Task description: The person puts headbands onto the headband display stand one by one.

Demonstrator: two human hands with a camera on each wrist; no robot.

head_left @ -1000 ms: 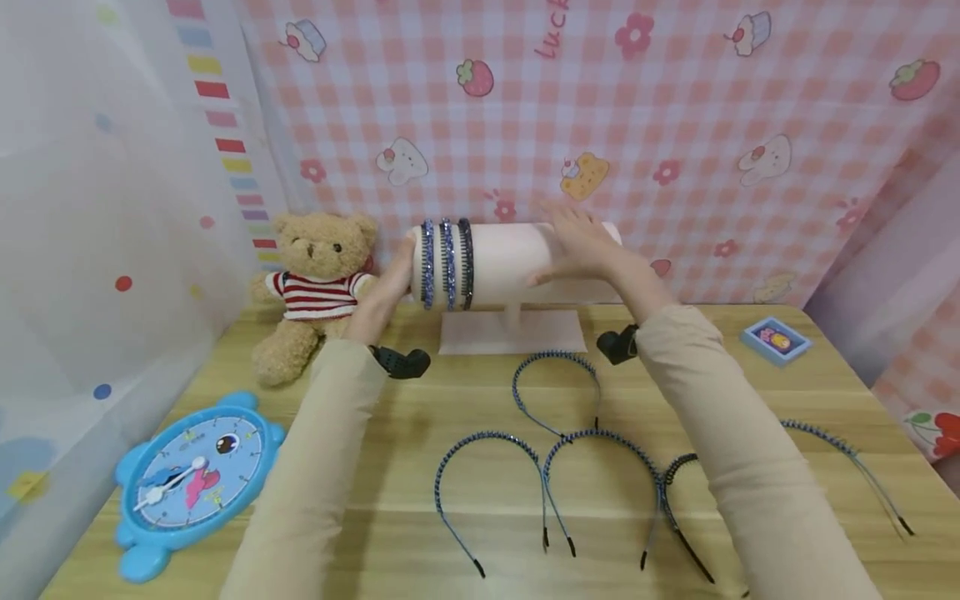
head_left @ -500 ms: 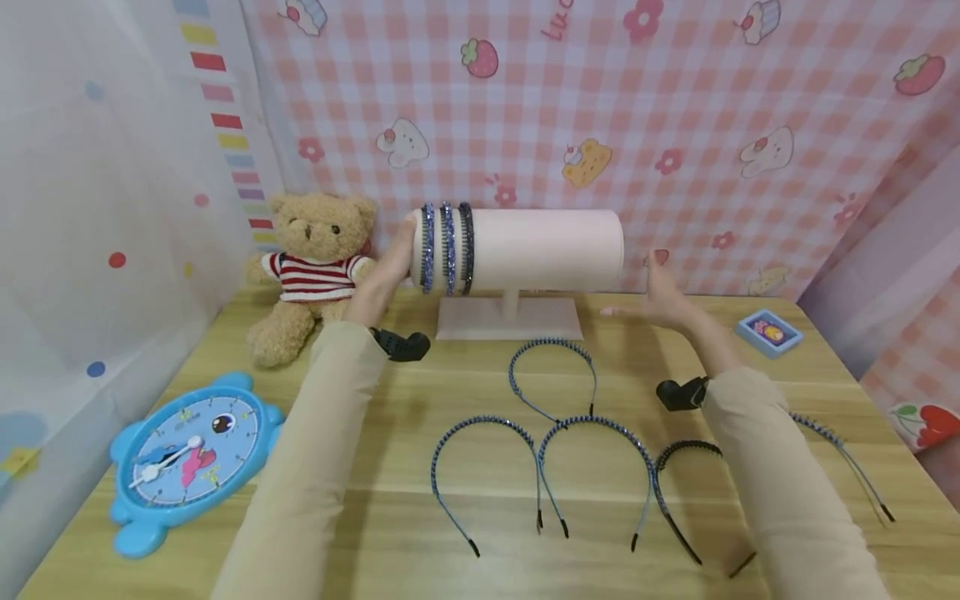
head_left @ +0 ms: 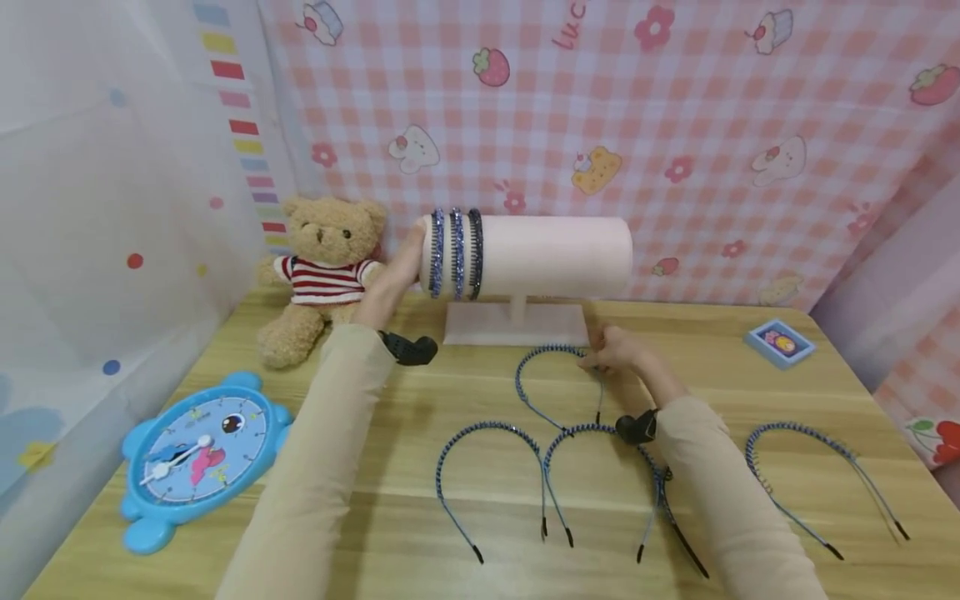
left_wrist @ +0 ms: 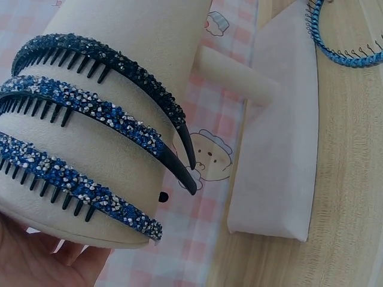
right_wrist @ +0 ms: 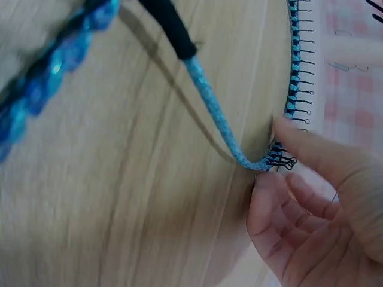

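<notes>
My left hand (head_left: pixel 402 267) against the stand (head_left: pixel 551 257) and my right hand (head_left: pixel 621 350) half-closed about the rear headband (head_left: pixel 553 348) on the table (head_left: pixel 397 533), neither grip certain, I should pinch squarely, sparing its teeth (right_wrist: pixel 304 82).

Both arms (head_left: pixel 315 467) extended | left grip (head_left: pixel 403 265) raised, partly hidden | right grip (head_left: pixel 624 352) lower, fingers (right_wrist: pixel 261 209) curled

A person's left sleeve (head_left: pixel 303 467) and right sleeve (head_left: pixel 723 492) are plain beige, long and softly creased, ending at the wrists. Beside the cuffs, a black left wrist camera (head_left: pixel 411 349) and right wrist camera (head_left: pixel 636 427) jut out, both small and rounded. The hands (head_left: pixel 397 271) are bare.
</notes>
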